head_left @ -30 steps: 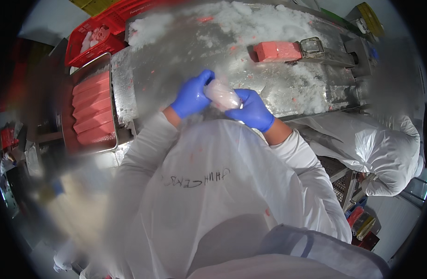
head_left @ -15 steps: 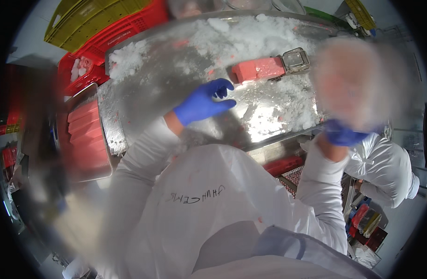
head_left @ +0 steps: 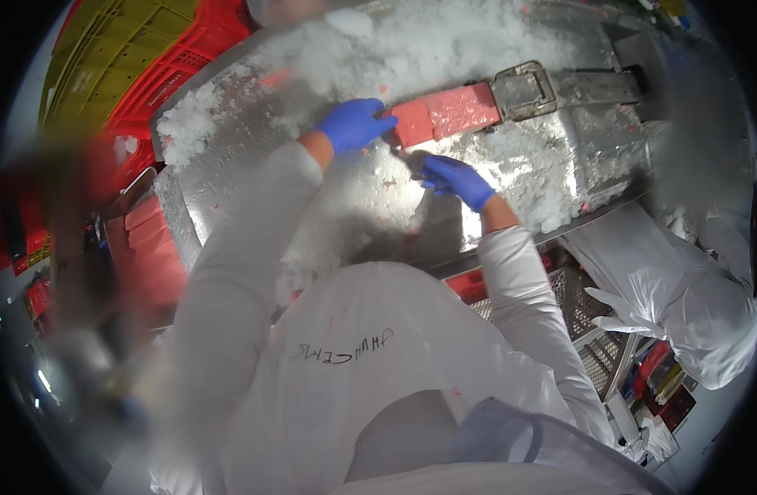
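A pink block of what looks like fish flesh [head_left: 448, 114] lies on the metal table, its right end against a metal clamp with a rectangular loop [head_left: 525, 91]. My left hand [head_left: 352, 126], in a blue glove, is at the block's left end, fingertips against it. Just below the block's near left corner is my right hand [head_left: 459, 181], also blue-gloved, its fingers bent together and pointing left. A small dark shape shows at the right fingertips; whether it is a held tool or shadow, I cannot make out.
Crushed ice [head_left: 428, 37] and pink scraps cover much of the metal table [head_left: 312, 219]. A tray of pink slabs [head_left: 154, 256] stands at left. Red crates [head_left: 176, 74] and a yellow-green crate [head_left: 106, 58] are stacked at far left. A person in white [head_left: 675, 289] is at right.
My right hand has come down and left from its raised place at right; the blurred pale pink thing there is gone from view. My left hand is now against the block's end.
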`<move>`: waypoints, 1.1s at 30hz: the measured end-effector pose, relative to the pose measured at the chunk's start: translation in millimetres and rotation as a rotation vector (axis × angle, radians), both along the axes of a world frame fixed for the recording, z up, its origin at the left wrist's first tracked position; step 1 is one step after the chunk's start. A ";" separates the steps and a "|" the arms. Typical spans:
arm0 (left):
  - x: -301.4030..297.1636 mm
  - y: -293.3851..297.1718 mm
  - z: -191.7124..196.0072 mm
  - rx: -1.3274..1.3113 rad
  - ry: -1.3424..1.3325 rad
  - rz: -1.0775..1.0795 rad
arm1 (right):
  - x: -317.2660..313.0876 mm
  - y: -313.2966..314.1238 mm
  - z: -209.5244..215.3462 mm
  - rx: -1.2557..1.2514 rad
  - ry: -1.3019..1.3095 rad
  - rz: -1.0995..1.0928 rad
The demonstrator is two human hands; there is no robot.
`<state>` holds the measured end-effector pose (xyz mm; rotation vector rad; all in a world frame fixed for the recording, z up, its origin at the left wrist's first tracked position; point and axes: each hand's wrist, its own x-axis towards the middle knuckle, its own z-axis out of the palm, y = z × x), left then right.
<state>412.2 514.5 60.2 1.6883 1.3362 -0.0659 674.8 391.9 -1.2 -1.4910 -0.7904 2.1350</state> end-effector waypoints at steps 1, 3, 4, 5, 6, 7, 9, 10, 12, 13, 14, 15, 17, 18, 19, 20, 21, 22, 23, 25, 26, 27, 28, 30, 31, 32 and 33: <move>5.8 9.5 -6.3 -0.041 0.022 -0.011 | -17.2 -8.6 -28.0 -0.033 0.054 -0.154; 26.0 25.1 -22.6 -0.133 0.048 -0.079 | -54.2 -5.7 -21.3 -0.062 -0.027 -0.389; 37.8 29.3 -33.1 -0.139 0.019 -0.074 | -62.6 3.9 -32.4 -0.007 -0.110 -0.445; 50.0 33.2 -44.0 -0.145 -0.009 -0.069 | -65.5 14.9 -44.3 0.048 -0.194 -0.499; 64.0 40.3 -57.6 -0.062 0.003 -0.132 | -57.8 28.9 -31.9 0.001 -0.120 -0.540; 81.3 50.8 -71.5 0.024 0.005 -0.202 | -45.0 41.7 -36.2 -0.024 -0.098 -0.556; 100.3 66.9 -99.1 0.081 -0.051 -0.243 | -14.8 60.9 -55.3 -0.179 -0.121 -0.547; 105.3 73.2 -111.4 0.055 -0.113 -0.207 | -11.3 63.0 -59.5 -0.126 -0.093 -0.621; 109.5 74.9 -118.1 -0.031 -0.162 -0.127 | -7.6 60.3 -64.6 -0.076 0.021 -0.738; 108.4 70.8 -113.1 -0.236 -0.195 -0.061 | -6.9 55.4 -63.0 -0.081 0.109 -0.770; 105.6 64.8 -107.8 -0.440 -0.227 0.007 | -8.4 50.3 -61.3 -0.085 0.198 -0.800; 105.2 58.5 -96.3 -0.642 -0.259 0.063 | -10.5 45.6 -60.9 -0.046 0.303 -0.841; 98.2 34.4 -66.9 -0.716 -0.355 0.194 | -18.5 34.9 -61.8 0.030 0.516 -0.898; 93.0 28.6 -65.0 -0.710 -0.364 0.204 | -20.7 31.8 -59.0 -0.011 0.509 -0.876; 87.8 24.6 -64.4 -0.704 -0.373 0.213 | -23.0 28.1 -58.6 -0.050 0.551 -0.853; 83.1 24.8 -70.1 -0.765 -0.331 0.206 | -25.2 24.0 -58.9 -0.090 0.593 -0.830; 79.5 23.0 -73.3 -0.761 -0.345 0.200 | -27.4 22.5 -55.4 -0.123 0.633 -0.808; 75.8 20.3 -76.2 -0.756 -0.359 0.194 | -29.8 18.9 -50.9 -0.180 0.624 -0.789; 70.3 18.6 -78.9 -0.752 -0.373 0.189 | -36.0 15.2 -47.3 -0.195 0.605 -0.802; 58.5 15.4 -61.0 -0.732 -0.344 0.134 | -46.6 7.5 -40.5 -0.222 0.562 -0.834; 55.3 13.5 -66.2 -0.731 -0.338 0.128 | -51.2 5.4 -39.9 -0.227 0.544 -0.825; 51.1 12.0 -62.2 -0.730 -0.330 0.121 | -58.0 4.1 -37.8 -0.232 0.530 -0.816; 43.8 9.5 -57.8 -0.728 -0.340 0.124 | -63.6 3.3 -34.9 -0.236 0.514 -0.807; 19.9 4.6 -47.0 -0.723 -0.358 0.129 | -85.8 0.6 -16.2 -0.306 0.502 -0.785; 5.4 2.3 -51.5 -0.747 -0.355 0.108 | -103.2 -3.5 -6.5 -0.344 0.503 -0.775; -10.6 -2.5 -62.8 -0.772 -0.353 0.087 | -116.4 -12.1 -9.1 -0.353 0.523 -0.724; -30.2 -7.2 -73.3 -0.797 -0.349 0.069 | -130.1 -20.4 -10.4 -0.363 0.540 -0.670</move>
